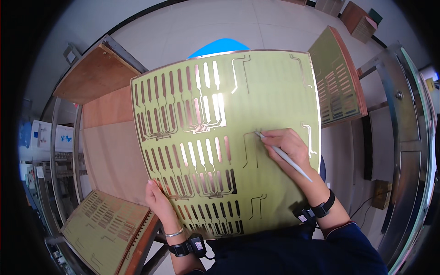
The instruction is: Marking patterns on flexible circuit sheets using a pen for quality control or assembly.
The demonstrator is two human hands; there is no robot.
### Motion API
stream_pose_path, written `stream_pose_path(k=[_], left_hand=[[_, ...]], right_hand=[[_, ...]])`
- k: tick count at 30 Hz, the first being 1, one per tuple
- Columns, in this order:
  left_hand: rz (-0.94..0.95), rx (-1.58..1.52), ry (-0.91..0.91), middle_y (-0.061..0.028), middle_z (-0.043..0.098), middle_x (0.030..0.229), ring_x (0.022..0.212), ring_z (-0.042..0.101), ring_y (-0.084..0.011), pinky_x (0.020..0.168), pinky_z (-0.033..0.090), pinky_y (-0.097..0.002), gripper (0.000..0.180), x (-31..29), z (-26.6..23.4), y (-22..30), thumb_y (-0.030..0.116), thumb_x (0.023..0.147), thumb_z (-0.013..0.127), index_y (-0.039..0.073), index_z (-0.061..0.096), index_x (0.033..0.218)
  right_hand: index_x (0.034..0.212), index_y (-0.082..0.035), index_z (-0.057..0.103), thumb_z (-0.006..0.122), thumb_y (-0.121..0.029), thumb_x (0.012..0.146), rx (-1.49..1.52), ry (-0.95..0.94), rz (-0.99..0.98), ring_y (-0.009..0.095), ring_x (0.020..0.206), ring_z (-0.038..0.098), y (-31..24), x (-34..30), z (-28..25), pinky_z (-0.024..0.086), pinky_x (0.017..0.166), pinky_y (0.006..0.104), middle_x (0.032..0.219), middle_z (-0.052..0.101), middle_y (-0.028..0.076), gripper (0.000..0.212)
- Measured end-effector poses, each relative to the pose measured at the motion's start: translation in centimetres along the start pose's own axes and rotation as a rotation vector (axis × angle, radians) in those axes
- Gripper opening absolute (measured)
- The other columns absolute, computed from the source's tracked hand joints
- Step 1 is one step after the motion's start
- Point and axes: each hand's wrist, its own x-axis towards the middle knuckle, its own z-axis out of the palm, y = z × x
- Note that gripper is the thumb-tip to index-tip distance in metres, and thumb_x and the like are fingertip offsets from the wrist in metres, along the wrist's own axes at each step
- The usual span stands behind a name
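A large yellow-green circuit board [279, 96] with copper traces and rows of elongated pads lies in front of me. My left hand [159, 201] grips its left edge near the lower corner, thumb on top; the fingers beneath are partly hidden. In my right hand [291, 146] is a slim, pale pen-like tool [289, 161], pinched between thumb and fingers. Its fine tip is at the top of a thin bent trace [246, 145] right of the board's middle. Whether the tip touches the surface I cannot tell.
Similar boards are stacked on a stand [103, 229] at the lower left, and more lean upright [339, 82] at the right. Left of me is a brown panelled rack [110, 112]. Behind the board shows a blue object [222, 46]. A metal frame [405, 151] stands far right.
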Motion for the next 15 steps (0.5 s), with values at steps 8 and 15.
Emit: stream_pose_path(k=[8,15], left_hand=[[-0.015,-0.017,-0.016,0.0018,0.052,0.067,0.06,0.047,-0.0054,0.055,0.039,-0.0215,0.036,0.2,-0.1,-0.2,0.03,0.099,0.04,0.004,0.054,0.079],[-0.001,0.014,-0.017,0.0018,0.052,0.069,0.062,0.046,-0.0056,0.057,0.039,-0.0217,0.036,0.18,-0.24,-0.42,0.03,0.099,0.041,0.003,0.054,0.079]], right_hand=[[0.088,-0.004,0.065,0.07,0.004,0.068,-0.037,0.029,-0.002,0.022,0.076,0.063,0.06,0.26,0.12,0.051,0.068,0.0308,0.088,0.066,0.008,0.022],[0.086,-0.004,0.065,0.07,0.004,0.068,0.02,0.008,-0.016,0.022,0.075,0.063,0.23,0.13,-0.26,0.052,0.067,0.0307,0.087,0.067,0.008,0.02]])
